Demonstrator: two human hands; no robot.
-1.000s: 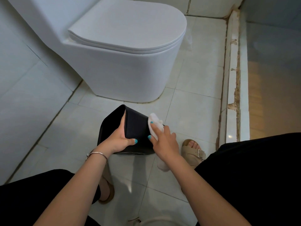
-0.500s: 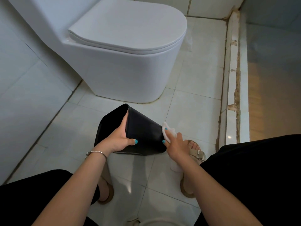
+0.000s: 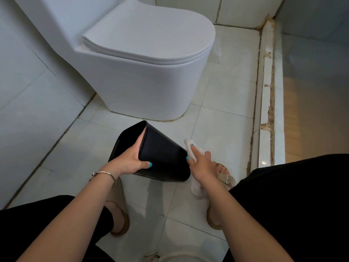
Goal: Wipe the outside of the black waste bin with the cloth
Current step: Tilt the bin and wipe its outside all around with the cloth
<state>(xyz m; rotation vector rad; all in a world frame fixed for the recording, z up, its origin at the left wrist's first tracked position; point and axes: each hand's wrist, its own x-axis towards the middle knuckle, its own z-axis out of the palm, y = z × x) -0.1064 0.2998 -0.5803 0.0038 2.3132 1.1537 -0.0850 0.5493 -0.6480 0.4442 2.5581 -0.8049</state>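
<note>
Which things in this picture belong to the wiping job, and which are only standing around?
Part of the job:
- black waste bin, tilted, held at the rim by the left hand
- white cloth, held by the right hand against the bin's side

Only around:
- toilet, lid closed
- tiled floor
- sandals
- bracelet

Your left hand grips the black waste bin at its rim, thumb outside, fingers apparently inside. Your right hand presses the cloth against the bin's side, forearm extended.
</note>
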